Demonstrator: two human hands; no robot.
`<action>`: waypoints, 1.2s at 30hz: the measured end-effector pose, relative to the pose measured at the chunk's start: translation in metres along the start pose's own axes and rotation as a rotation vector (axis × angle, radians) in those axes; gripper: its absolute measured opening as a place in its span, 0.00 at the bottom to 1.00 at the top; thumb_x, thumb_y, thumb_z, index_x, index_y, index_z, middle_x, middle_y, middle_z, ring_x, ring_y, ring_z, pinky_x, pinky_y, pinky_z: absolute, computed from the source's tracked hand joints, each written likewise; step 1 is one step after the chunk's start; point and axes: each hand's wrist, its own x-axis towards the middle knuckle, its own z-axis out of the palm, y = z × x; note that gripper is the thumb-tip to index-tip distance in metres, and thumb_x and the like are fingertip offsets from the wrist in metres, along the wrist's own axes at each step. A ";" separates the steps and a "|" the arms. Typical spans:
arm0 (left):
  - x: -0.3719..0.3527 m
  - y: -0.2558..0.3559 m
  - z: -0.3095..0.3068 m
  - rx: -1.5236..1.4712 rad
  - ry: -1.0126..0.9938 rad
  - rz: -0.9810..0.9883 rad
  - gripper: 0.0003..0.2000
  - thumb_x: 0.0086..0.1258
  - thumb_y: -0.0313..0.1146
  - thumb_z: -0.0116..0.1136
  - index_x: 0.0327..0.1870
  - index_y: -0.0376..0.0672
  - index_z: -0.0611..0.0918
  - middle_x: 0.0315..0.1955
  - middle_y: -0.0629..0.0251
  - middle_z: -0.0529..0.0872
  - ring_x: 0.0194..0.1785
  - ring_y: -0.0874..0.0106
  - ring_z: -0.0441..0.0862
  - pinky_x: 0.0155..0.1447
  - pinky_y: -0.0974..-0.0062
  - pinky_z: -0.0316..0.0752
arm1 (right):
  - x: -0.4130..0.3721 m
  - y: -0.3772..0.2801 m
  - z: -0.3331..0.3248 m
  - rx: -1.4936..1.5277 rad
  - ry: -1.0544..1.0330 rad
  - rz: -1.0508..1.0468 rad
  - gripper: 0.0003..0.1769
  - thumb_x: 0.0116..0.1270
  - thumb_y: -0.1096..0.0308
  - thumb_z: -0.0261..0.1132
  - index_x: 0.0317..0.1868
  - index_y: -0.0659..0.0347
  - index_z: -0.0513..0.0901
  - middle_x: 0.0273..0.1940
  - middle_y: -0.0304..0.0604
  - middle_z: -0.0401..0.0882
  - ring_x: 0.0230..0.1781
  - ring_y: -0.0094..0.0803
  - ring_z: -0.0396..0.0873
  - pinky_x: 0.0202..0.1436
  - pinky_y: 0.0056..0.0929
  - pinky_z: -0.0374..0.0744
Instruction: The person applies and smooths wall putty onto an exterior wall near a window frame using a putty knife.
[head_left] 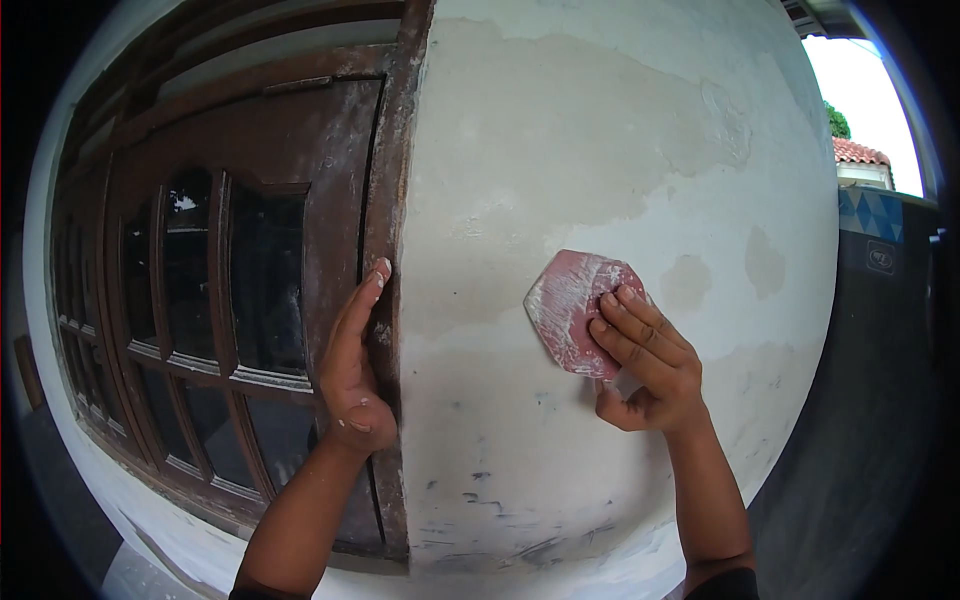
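My right hand (652,368) presses a reddish-pink flat putty spreader (575,305) to the wall, fingers laid across its face and thumb at its lower edge. White putty streaks cover the spreader, which has angled corners. The wall (490,290) behind it is off-white, with damp-looking beige patches and dark marks lower down. On the left, my left hand (357,365) rests along the brown wooden window frame (388,200), fingers stretched upward and close together. White smears show on its fingertips.
Wooden shutters with dark glass panes (268,270) fill the left side. At the right, past the wall's curved-looking edge, stands a dark grey surface (850,400) with a blue patterned band (868,214). A tiled roof (860,152) shows beyond.
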 end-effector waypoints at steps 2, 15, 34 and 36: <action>0.000 0.000 -0.001 0.002 -0.006 0.006 0.60 0.66 0.82 0.29 0.73 0.22 0.66 0.71 0.38 0.72 0.76 0.53 0.69 0.80 0.58 0.59 | -0.006 -0.002 -0.004 0.006 0.072 0.001 0.28 0.48 0.69 0.68 0.54 0.60 0.90 0.60 0.48 0.85 0.67 0.45 0.79 0.70 0.43 0.79; -0.001 -0.001 -0.003 0.003 -0.012 -0.007 0.60 0.65 0.82 0.30 0.73 0.20 0.65 0.71 0.38 0.71 0.76 0.53 0.69 0.80 0.58 0.59 | -0.008 -0.005 0.002 -0.031 0.086 0.028 0.28 0.48 0.69 0.69 0.54 0.58 0.90 0.61 0.46 0.85 0.68 0.41 0.79 0.71 0.42 0.78; 0.000 -0.001 -0.004 0.004 0.010 -0.021 0.61 0.65 0.83 0.30 0.72 0.20 0.66 0.71 0.37 0.71 0.76 0.52 0.69 0.80 0.57 0.60 | 0.022 -0.001 0.007 -0.033 0.052 -0.038 0.28 0.48 0.69 0.67 0.54 0.60 0.89 0.60 0.48 0.85 0.67 0.44 0.80 0.70 0.44 0.79; 0.000 -0.001 -0.003 0.000 0.005 -0.015 0.61 0.65 0.83 0.30 0.72 0.20 0.66 0.71 0.37 0.72 0.76 0.52 0.69 0.80 0.57 0.59 | 0.017 0.002 0.010 -0.015 0.036 -0.005 0.28 0.47 0.69 0.67 0.54 0.60 0.90 0.60 0.48 0.85 0.67 0.45 0.79 0.70 0.44 0.79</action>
